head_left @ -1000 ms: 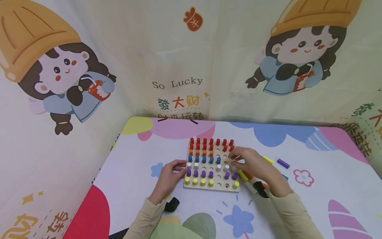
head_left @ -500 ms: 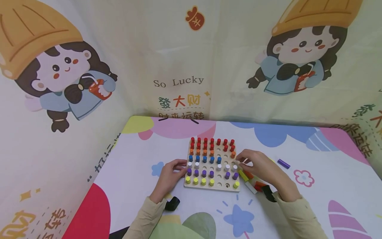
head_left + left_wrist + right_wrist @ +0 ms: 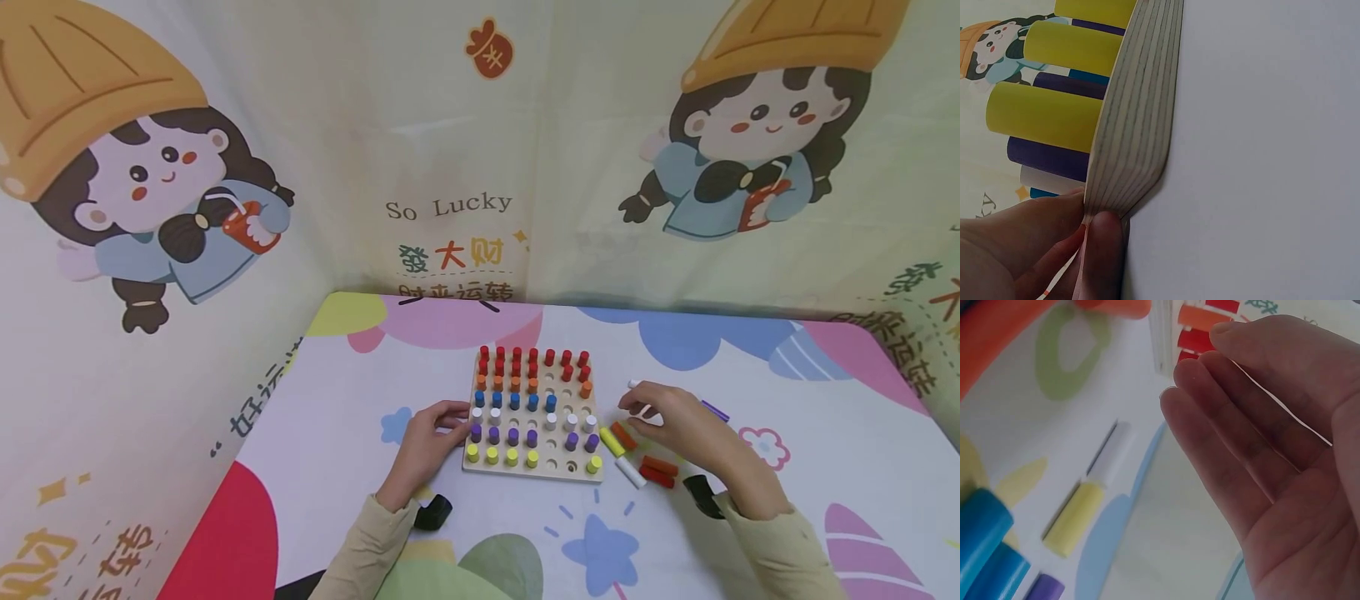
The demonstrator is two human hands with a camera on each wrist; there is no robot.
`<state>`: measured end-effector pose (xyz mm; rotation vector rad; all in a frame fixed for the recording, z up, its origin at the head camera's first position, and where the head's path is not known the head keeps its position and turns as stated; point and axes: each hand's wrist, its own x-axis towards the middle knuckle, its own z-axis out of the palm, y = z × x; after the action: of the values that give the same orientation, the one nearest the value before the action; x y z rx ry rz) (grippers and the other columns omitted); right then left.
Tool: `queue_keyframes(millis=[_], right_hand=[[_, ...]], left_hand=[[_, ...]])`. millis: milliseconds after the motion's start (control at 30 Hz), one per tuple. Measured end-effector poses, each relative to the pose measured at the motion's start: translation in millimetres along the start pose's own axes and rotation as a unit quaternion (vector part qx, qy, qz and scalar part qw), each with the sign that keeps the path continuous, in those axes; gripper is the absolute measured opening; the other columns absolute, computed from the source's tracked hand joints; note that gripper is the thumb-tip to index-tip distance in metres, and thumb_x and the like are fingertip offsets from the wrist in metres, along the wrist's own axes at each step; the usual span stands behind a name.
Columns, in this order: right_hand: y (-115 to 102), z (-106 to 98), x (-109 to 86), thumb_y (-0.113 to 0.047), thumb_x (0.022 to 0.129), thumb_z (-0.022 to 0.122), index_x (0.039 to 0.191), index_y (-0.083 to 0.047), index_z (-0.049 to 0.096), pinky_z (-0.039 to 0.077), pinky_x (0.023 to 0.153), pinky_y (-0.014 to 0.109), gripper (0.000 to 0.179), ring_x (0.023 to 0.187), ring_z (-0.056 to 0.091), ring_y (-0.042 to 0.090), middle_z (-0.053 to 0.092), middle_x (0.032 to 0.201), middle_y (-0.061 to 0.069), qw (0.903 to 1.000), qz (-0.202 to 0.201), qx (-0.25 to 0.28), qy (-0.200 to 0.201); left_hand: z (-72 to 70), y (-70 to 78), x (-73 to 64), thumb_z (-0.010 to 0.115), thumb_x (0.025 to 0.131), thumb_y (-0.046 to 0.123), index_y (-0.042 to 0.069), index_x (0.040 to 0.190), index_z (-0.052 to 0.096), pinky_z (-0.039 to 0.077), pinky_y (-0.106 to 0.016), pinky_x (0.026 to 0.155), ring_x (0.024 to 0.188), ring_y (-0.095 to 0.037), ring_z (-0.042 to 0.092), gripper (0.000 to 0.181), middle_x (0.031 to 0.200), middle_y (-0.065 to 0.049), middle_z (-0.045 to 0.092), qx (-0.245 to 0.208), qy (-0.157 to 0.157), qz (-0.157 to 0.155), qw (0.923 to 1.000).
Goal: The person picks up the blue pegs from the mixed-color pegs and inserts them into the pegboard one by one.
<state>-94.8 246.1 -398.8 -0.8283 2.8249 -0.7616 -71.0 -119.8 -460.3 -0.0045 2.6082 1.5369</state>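
A wooden pegboard [image 3: 517,474] bears rows of red, orange, blue, white, purple and yellow pegs, with several holes bare toward its right side. My left hand [image 3: 426,446] holds the board's left edge; in the left wrist view, thumb and fingers pinch its layered wooden side [image 3: 1138,119] at a corner. An orange peg [image 3: 586,389] stands at the right end of its row. To the right of the board, my right hand [image 3: 678,421] hovers over loose pegs. The right wrist view shows that hand [image 3: 1272,444] with fingers loosely bent and nothing between them.
Beside the board lie a yellow peg [image 3: 612,442], an orange peg [image 3: 623,436], a white peg [image 3: 631,473] and red ones [image 3: 657,477]. A purple peg [image 3: 715,410] lies farther right. Blue pegs [image 3: 988,522] appear in the right wrist view. Printed cloth walls stand behind the table.
My right hand has left the board's right edge and moved right over the loose pegs. The orange peg at its row's right end has come into view. My left hand has stayed put.
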Motion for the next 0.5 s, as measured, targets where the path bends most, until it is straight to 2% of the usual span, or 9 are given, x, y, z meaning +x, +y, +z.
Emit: queue_keyframes(millis=[500], right_hand=[[14.5,-2.6,-12.9,-0.001,0.081,0.078,0.101,-0.005,0.071,0.06,0.074,0.036,0.021,0.081,0.068,0.016,0.069,0.094,0.0,0.9998,0.006,-0.015,0.009]], left_hand=[[0.2,-1.6,0.4,0.07,0.093,0.019,0.011,0.123,0.067,0.059,-0.022,0.073,0.093,-0.015,0.069,0.031,0.113,-0.006,0.07,-0.002,-0.001,0.003,1.0]])
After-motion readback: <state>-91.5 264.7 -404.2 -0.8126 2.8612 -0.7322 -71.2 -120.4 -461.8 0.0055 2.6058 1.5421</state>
